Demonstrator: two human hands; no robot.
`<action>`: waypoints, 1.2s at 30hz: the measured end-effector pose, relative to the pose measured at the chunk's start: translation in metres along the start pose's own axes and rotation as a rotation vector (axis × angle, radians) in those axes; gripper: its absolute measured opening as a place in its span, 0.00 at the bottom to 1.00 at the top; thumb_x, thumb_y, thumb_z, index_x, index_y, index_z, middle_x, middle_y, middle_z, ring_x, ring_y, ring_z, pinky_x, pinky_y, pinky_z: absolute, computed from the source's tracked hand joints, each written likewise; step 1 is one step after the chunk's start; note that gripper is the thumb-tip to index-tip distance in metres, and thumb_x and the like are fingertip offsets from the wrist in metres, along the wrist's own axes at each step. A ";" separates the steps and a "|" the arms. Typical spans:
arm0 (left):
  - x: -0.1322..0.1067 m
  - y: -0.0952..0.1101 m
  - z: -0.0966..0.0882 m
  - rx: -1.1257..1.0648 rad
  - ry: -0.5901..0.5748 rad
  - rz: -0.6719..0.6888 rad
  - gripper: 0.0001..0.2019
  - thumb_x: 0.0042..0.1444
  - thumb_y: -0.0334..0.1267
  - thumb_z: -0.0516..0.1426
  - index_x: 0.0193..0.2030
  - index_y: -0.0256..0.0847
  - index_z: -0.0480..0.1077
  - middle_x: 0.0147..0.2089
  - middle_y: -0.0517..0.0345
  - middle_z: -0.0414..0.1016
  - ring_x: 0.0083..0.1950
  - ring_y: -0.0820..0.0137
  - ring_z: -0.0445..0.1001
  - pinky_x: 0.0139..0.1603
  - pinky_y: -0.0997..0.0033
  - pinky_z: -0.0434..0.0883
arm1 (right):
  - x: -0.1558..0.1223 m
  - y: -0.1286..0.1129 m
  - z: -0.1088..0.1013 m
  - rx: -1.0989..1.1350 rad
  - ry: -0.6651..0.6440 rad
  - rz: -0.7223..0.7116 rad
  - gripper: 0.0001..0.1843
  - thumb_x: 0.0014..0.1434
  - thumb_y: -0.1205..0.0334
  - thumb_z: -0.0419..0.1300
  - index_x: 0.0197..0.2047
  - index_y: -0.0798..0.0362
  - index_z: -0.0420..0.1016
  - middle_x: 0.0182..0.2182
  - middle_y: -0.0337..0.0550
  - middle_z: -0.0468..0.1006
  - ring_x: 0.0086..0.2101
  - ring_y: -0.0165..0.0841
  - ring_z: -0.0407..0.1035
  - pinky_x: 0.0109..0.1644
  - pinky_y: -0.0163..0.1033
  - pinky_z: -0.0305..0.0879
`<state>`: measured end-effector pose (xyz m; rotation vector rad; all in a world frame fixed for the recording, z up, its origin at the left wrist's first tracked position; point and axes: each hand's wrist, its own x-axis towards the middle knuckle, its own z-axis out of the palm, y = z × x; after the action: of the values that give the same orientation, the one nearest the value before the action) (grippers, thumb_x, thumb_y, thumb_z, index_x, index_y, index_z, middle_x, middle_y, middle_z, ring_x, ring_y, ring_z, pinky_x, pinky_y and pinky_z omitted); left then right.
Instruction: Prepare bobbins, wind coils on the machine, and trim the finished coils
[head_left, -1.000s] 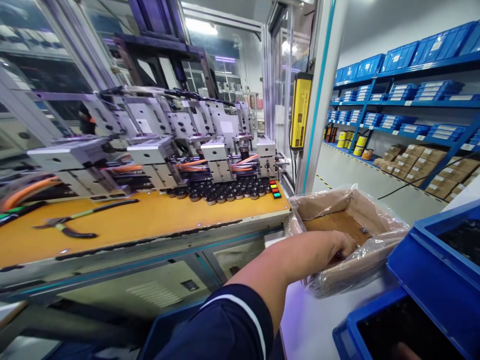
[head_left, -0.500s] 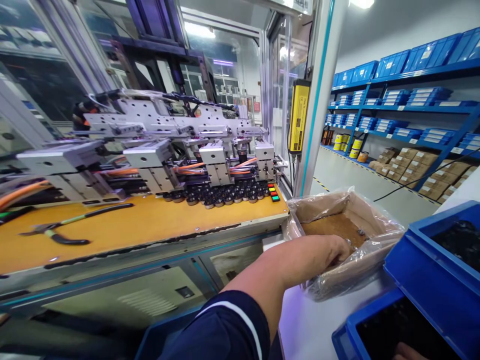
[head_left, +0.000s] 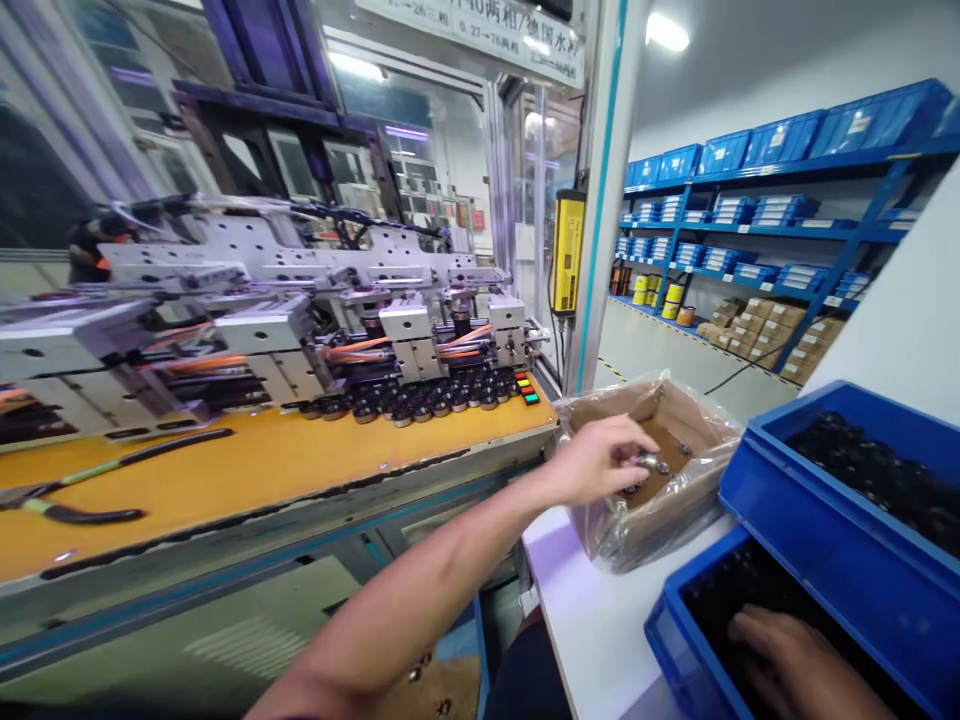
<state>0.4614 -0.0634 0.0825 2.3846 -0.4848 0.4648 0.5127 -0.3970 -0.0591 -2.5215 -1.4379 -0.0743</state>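
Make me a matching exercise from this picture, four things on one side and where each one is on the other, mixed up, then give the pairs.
Things:
1. Left hand
2. Right hand
3. Pliers
4. Yellow device

Places:
A. Lying on the orange bench top
B. In the lower blue bin
C. Beside the upright post
D. Over the plastic-lined carton, a small metal part at its fingertips

Pairs: 1-D, 2-B, 3-A, 4-C.

Small silver metal part (head_left: 646,461) is gleaming. Clear crinkled plastic liner (head_left: 624,543) is throwing glare; brown rectangular cardboard box (head_left: 691,418) is looking matt. Blue rectangular plastic bin (head_left: 810,540) is showing smooth semi-gloss, silver metal fixture blocks (head_left: 281,378) satin, flat white bench (head_left: 574,605) smooth.
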 end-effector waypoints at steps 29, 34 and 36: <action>-0.191 0.097 0.037 -1.338 0.204 -0.473 0.15 0.45 0.30 0.70 0.42 0.40 0.80 0.26 0.61 0.78 0.27 0.78 0.73 0.32 0.81 0.71 | 0.032 -0.210 -0.072 0.556 0.459 -0.434 0.11 0.61 0.74 0.58 0.47 0.57 0.73 0.37 0.47 0.73 0.37 0.31 0.70 0.38 0.36 0.72; -0.191 0.099 0.044 -1.286 0.250 -0.531 0.18 0.41 0.28 0.71 0.41 0.39 0.80 0.31 0.57 0.83 0.33 0.73 0.79 0.37 0.77 0.75 | 0.032 -0.209 -0.073 0.510 0.476 -0.454 0.12 0.61 0.75 0.57 0.47 0.56 0.73 0.37 0.47 0.73 0.37 0.32 0.71 0.38 0.35 0.73; -0.192 0.098 0.046 -1.226 0.284 -0.523 0.17 0.41 0.28 0.71 0.41 0.39 0.80 0.30 0.57 0.82 0.33 0.73 0.79 0.38 0.78 0.75 | 0.031 -0.207 -0.072 0.497 0.470 -0.486 0.13 0.61 0.74 0.57 0.49 0.57 0.72 0.39 0.49 0.73 0.38 0.33 0.71 0.39 0.36 0.73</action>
<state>0.2593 -0.1219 0.0160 1.1502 0.0396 0.1557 0.3574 -0.2864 0.0532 -1.5947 -1.5816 -0.3239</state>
